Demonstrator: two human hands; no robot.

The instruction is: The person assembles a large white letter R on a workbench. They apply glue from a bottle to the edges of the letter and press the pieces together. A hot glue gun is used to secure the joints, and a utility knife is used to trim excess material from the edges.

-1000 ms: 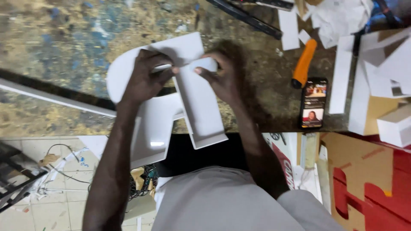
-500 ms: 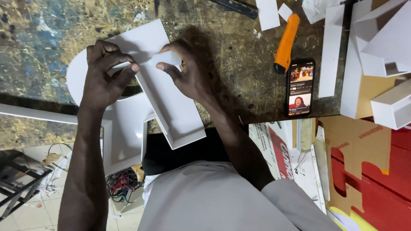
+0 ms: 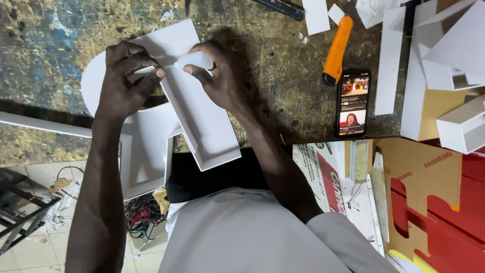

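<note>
A large white letter-shaped foam-board piece [image 3: 202,121] with raised side walls lies across the near edge of a stained workbench [image 3: 55,30] and overhangs it. My left hand [image 3: 124,83] presses on its curved upper part, pinching a thin white strip at the fingertips. My right hand [image 3: 217,76] holds a small white rounded object [image 3: 194,59] against the piece's wall, close to the left fingertips.
An orange utility knife [image 3: 337,49] and a phone [image 3: 352,102] with a lit screen lie to the right. White board strips and box-shaped pieces [image 3: 444,65] crowd the right side. Cardboard and a red panel [image 3: 444,212] sit below the bench edge; tangled wires [image 3: 144,212] lie on the floor.
Both hands and the white piece stay together; the view has shifted, so they sit further left and the fingertips have closed nearer on the wall's top edge.
</note>
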